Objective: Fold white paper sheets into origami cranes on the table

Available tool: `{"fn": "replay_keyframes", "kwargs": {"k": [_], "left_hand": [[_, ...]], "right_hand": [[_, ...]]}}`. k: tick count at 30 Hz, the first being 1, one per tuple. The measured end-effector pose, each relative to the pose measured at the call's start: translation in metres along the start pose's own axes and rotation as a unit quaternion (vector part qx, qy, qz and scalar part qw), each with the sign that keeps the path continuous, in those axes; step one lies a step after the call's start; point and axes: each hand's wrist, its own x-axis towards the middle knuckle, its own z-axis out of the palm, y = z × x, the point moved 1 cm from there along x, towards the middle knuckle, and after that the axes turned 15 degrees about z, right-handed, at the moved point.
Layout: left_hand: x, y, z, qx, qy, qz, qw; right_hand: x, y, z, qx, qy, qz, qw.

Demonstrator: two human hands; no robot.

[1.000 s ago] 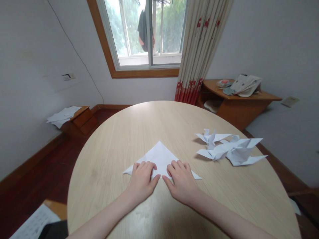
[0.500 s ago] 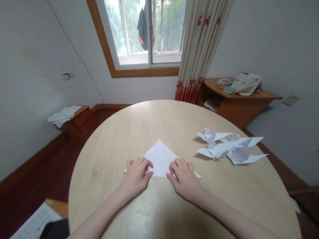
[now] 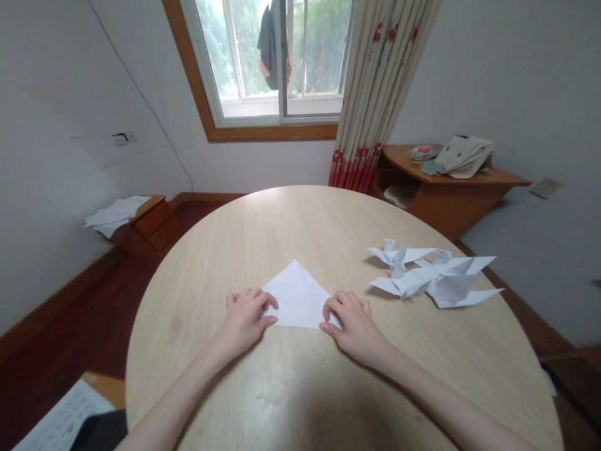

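Observation:
A folded sheet of white paper (image 3: 297, 297) lies on the round wooden table (image 3: 282, 388), its point facing away from me and its long fold towards me. My left hand (image 3: 246, 316) grips the paper's left corner between curled fingers and thumb. Over at the right corner, my right hand (image 3: 353, 322) pinches the paper in the same way. Both outer corners are hidden under my hands. A faint crease runs down from the top point.
Several folded paper cranes (image 3: 436, 275) sit together on the table's right side. Beyond the table are a wooden desk (image 3: 451, 188) with a bag (image 3: 467, 156), a curtain (image 3: 366, 94) and a small cabinet (image 3: 153, 222) with papers (image 3: 117, 213).
My hands have moved apart, the left one outward to the left and the right one slightly to the right. More of the paper's middle shows, and its outer tips are now covered.

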Motion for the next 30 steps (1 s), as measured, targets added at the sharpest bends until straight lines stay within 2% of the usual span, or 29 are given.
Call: {"fn": "replay_keyframes", "kwargs": {"k": [12,17,30], "left_hand": [[-0.005,-0.036,-0.021,-0.024,-0.022,-0.056,0.998],[-0.006,-0.037,-0.027,-0.024,-0.026,-0.068,0.997],[-0.008,-0.044,-0.022,-0.023,-0.017,-0.052,0.998]], "right_hand": [[0.01,0.013,-0.004,0.057,-0.036,0.064,0.996],[0.014,0.016,-0.005,0.1,-0.056,0.085,0.99],[0.016,0.023,-0.014,0.146,-0.084,0.072,0.983]]}}
